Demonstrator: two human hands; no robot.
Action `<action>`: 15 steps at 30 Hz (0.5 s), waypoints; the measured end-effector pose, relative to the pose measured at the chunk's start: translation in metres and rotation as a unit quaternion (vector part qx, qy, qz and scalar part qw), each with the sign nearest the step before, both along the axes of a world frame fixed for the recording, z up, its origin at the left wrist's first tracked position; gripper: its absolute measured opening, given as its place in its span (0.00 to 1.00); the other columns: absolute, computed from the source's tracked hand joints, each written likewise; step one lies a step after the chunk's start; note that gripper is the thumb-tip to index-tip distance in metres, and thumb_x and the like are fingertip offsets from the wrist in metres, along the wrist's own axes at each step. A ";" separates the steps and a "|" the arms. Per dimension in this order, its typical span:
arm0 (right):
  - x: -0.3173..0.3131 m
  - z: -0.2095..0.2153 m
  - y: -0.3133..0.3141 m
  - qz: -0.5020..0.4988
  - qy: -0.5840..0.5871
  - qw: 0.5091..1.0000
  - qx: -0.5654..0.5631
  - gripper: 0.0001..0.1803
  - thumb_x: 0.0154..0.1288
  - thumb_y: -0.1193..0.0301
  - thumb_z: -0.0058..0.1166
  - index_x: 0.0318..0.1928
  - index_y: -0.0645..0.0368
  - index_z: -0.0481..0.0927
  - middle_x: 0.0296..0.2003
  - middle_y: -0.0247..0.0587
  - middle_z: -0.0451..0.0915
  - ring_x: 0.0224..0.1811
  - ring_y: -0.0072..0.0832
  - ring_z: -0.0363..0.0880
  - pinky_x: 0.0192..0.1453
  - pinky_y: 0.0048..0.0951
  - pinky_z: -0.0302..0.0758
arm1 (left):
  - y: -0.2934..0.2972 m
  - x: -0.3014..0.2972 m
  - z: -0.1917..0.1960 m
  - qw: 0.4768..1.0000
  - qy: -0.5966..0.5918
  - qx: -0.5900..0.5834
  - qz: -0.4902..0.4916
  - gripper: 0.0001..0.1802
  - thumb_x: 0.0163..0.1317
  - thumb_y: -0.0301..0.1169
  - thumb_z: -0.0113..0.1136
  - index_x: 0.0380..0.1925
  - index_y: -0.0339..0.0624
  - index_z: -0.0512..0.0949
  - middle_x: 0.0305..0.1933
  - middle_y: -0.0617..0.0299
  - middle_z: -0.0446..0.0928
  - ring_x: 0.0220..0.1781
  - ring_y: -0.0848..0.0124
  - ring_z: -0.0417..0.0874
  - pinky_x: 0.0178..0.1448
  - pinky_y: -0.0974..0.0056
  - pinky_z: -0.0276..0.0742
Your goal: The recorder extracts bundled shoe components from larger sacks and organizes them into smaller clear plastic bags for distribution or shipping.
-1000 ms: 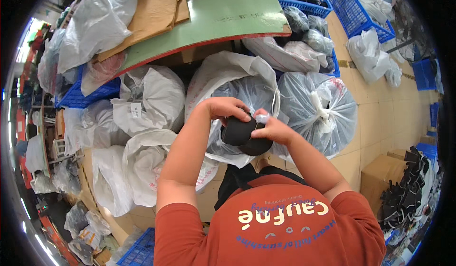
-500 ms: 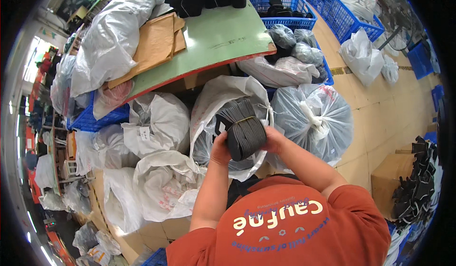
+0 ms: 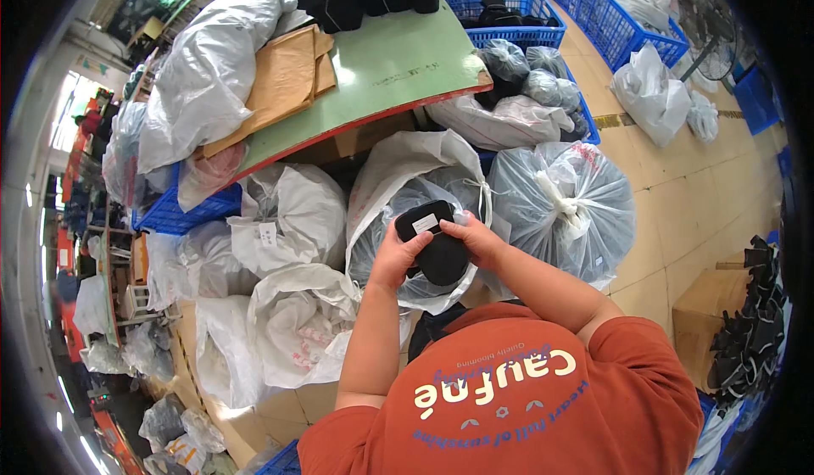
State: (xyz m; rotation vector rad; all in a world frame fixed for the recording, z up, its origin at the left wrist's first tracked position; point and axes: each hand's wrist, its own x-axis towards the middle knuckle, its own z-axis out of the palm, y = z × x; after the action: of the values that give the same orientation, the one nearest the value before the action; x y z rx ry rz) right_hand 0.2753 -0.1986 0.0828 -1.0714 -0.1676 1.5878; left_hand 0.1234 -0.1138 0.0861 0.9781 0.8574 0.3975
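A bundle of stacked black fabric pieces (image 3: 443, 259) is held in both my hands over an open white sack (image 3: 373, 170). A black face with a small white label (image 3: 426, 224) points up at me. My left hand (image 3: 397, 256) grips the bundle's left side, its thumb pressed at the label's lower edge. From the right, my right hand (image 3: 473, 239) closes on it, the thumb beside the label. Most of the fingers are hidden beneath the bundle. Clear plastic lining (image 3: 407, 199) shows inside the sack.
Right of the sack sits a tied clear plastic bag (image 3: 564, 246); white sacks (image 3: 297, 220) crowd the left. A green table (image 3: 398, 59) with a red edge stands ahead, carrying brown paper (image 3: 284, 76) and black goods. Blue crates (image 3: 509, 0) lie beyond. A cardboard box (image 3: 708, 314) is at right.
The bundle has been turned in my hands: its layered grey edges and yellow band faced me before, and now a black labelled face does. Both hands still hold it.
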 end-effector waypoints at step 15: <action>-0.013 -0.022 0.000 -0.080 -0.004 0.997 -0.003 0.31 0.56 0.58 0.55 0.51 0.60 0.54 0.44 0.45 0.69 0.44 0.30 0.71 0.44 0.30 0.72 | -0.015 0.012 -0.011 0.992 -0.079 -0.074 0.060 0.41 0.52 0.65 0.37 0.52 0.40 0.65 0.47 0.57 0.74 0.46 0.65 0.77 0.48 0.62 0.74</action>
State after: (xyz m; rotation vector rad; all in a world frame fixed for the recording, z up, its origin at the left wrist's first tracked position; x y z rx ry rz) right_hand 0.2622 -0.1986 0.0609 -1.0698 -0.0799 1.4409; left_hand 0.1358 -0.1293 0.0746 0.7495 0.7911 0.4997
